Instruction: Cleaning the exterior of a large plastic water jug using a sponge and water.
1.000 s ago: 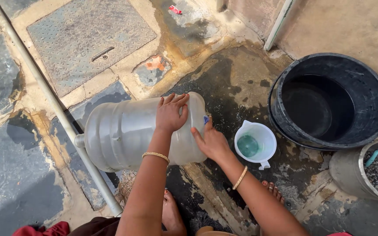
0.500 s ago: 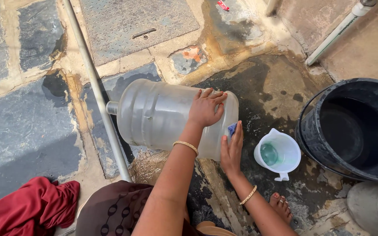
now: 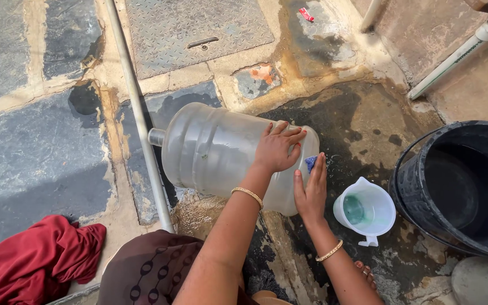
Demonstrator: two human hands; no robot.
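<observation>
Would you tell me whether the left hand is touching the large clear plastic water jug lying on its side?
Touching: the head view shows the left hand spread flat on the large clear plastic water jug, near its base.

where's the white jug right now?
Head view, right of centre: the white jug stands on the wet ground, between the right hand at the big clear water bottle and the black bucket on its right.

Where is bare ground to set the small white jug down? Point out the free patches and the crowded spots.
Free: the wet stone beyond the white plastic jug, between the clear plastic water bottle and the white pipe; also the grey slabs left of the thin metal pipe. Crowded: the jug sits squeezed between the right hand and the black bucket.
</observation>
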